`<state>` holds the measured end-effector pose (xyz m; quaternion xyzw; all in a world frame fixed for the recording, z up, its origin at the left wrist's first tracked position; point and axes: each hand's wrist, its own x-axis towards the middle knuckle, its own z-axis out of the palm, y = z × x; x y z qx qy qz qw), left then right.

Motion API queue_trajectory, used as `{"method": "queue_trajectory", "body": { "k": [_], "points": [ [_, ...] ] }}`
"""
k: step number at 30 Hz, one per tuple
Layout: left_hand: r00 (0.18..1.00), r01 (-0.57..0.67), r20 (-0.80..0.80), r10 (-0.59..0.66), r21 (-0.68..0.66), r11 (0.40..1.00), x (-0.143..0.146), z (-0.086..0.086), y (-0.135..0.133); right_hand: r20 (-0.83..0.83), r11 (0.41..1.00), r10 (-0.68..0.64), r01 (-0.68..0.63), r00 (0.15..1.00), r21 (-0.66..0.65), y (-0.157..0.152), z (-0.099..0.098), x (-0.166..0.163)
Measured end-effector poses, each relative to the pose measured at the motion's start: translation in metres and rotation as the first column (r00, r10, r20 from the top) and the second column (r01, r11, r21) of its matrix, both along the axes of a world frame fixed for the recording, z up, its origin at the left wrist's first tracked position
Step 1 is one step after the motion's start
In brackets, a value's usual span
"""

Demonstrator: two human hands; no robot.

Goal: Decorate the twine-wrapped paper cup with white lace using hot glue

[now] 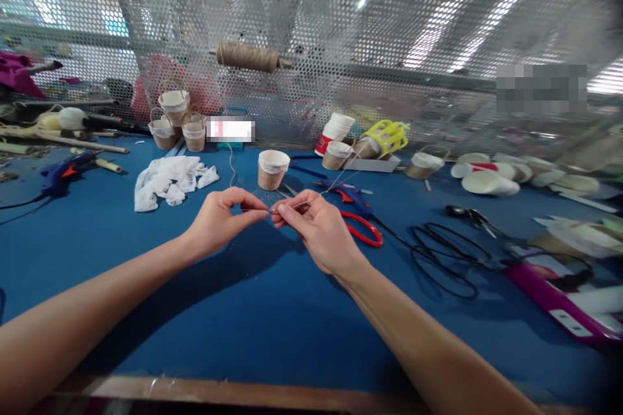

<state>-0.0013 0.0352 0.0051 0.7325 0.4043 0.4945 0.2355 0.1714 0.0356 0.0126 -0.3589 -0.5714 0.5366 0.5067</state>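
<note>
My left hand [222, 219] is closed in a pinch, thumb against forefinger, above the middle of the blue table. Its fingertips meet those of my right hand [324, 230], which is closed too. Between them runs a thin strand of twine [335, 183]; loose ends trail up and to the right from my right hand. Just behind the fingers stands a small twine-wrapped cup [272, 172] with a white cloth rim. Scissors with red handles [364, 231] lie partly hidden behind my right hand, beside a blue glue gun [357, 200].
Several small buckets [174, 107] are stacked at the back left, near crumpled white cloth [165, 181]. A twine spool [248, 56] hangs on the mesh wall. Another glue gun [61, 175] lies left. Right are a black cable [438, 253], paper cups [489, 182] and a purple power strip [549, 301].
</note>
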Motion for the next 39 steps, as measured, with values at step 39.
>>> {"method": "queue_trajectory", "body": {
  "k": [39],
  "points": [
    [0.795,0.352,-0.575,0.193,0.697,0.625,-0.021,0.017,0.011,-0.135,0.909,-0.014,-0.044,0.991,-0.414,0.004,0.009,0.003]
  ]
}}
